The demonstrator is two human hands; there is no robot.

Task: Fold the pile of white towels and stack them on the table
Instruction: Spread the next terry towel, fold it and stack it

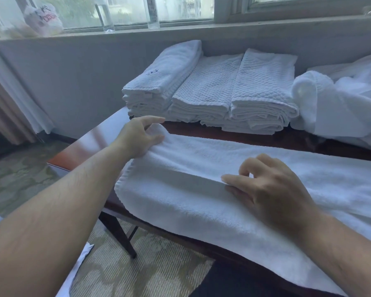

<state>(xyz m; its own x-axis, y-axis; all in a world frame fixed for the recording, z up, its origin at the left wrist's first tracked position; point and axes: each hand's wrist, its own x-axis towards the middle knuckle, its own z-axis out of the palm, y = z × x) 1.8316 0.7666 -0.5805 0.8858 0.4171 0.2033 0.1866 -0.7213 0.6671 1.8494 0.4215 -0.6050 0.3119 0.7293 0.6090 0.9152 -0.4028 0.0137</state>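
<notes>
A long white towel (pixel 201 159) lies lengthwise across the dark wooden table (pixel 88 144), its near half draped over the front edge. My left hand (pixel 137 138) pinches the towel's far left corner between thumb and fingers. My right hand (pixel 270 189) rests on the towel's middle fold line, fingertips pinching the raised crease. Behind the towel, folded white towels (pixel 212 91) stand in three stacks side by side at the table's back. A loose heap of unfolded white towels (pixel 338 103) lies at the back right.
A grey wall and window sill (pixel 180 28) run behind the table, with clear bottles (pixel 104 16) and a plastic bag (pixel 43 20) on the sill. A curtain (pixel 7 99) hangs at the left. Patterned carpet (pixel 19 172) lies below the table's left end.
</notes>
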